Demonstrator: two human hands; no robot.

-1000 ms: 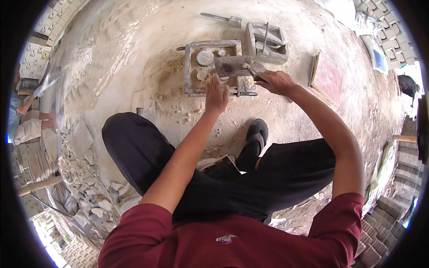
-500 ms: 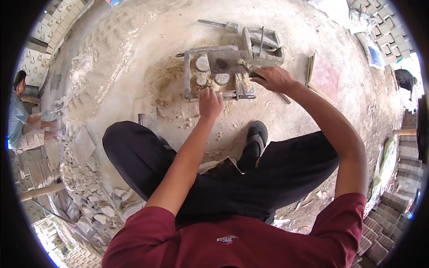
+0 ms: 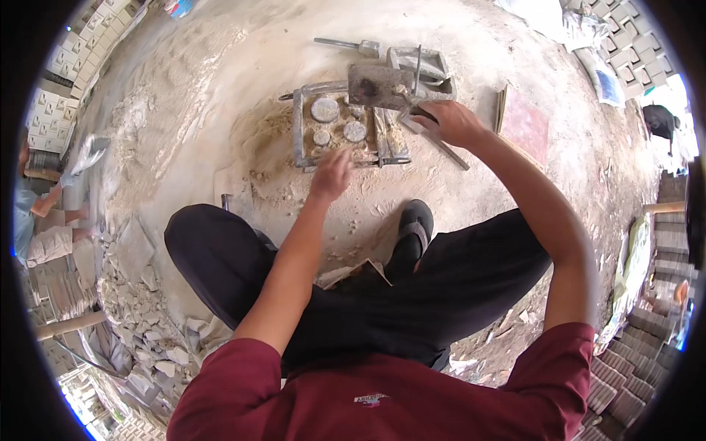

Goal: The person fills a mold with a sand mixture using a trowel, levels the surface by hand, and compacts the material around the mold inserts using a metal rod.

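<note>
My right hand is closed around the handle of a trowel. Its flat, roughly square blade is held over the far right corner of a moulding frame. Packed sand fills the frame, and round pale discs of different sizes lie in it. By the frame's near side is my left hand, apart from the discs. Its fingers are curled together and slightly blurred; whatever they may hold is hidden.
Behind the trowel stands a second frame with a crossbar. A mallet-like tool lies beyond. Right of these is a reddish board. Loose sand borders the frame's left. Another person sits at far left, near broken rubble.
My right hand has raised the trowel off the frame and away, uncovering a small disc. My left hand has drawn back from the sand toward me. The view has shifted slightly.
</note>
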